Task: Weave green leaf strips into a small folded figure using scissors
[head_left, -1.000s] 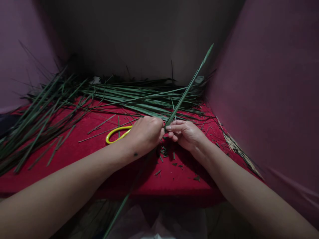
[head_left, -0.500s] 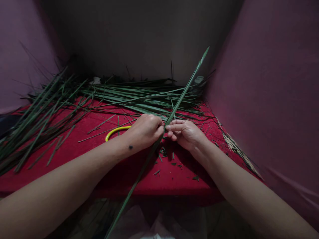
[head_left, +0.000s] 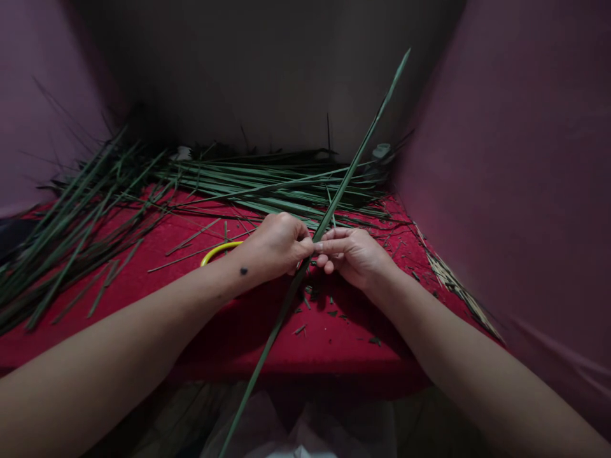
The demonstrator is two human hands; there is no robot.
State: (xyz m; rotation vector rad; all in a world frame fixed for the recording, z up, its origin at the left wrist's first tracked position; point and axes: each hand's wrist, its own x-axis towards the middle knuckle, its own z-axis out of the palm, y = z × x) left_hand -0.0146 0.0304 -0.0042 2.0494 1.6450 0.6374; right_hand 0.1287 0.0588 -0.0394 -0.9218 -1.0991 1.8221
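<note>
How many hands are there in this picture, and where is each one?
2. The left hand is just left of the long green leaf, pinching it; the right hand pinches it from the right side. No third hand shows.

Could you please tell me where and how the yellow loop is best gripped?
Probably pinch the exposed arc of the yellow loop from above and the left: that thin curve shows against the red cloth, while the left forearm hides the rest.
</note>
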